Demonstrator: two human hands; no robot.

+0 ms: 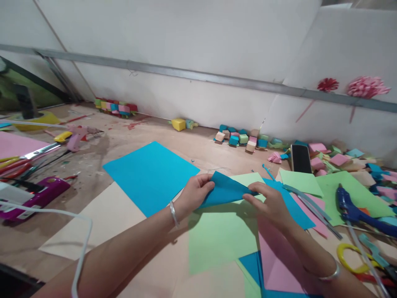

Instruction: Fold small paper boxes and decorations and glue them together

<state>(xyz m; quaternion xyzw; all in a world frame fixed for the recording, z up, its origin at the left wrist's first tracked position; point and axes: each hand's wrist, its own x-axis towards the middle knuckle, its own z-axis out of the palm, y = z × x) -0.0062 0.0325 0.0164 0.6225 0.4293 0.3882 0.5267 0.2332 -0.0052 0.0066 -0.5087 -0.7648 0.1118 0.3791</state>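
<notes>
A folded blue sheet of paper (pixel 228 191) is held up between my two hands, above a light green sheet (pixel 223 236). My left hand (pixel 197 190) pinches its left end, thumb on the near face. At the pointed right end, my right hand (pixel 263 200) grips the paper between thumb and fingers. A flat blue sheet (pixel 151 174) lies to the left of my hands, partly over a peach sheet (pixel 93 223). Under my right forearm is a pink sheet (pixel 279 260).
On the right are a blue glue gun (pixel 350 207), yellow-handled scissors (pixel 350 256), a phone (pixel 300 158) and a heap of paper pieces (pixel 341 159). At left are a pink glue gun (pixel 77 136), scissors (pixel 40 153) and a purple power strip (pixel 46 194). A white cable (pixel 88 236) crosses my left arm.
</notes>
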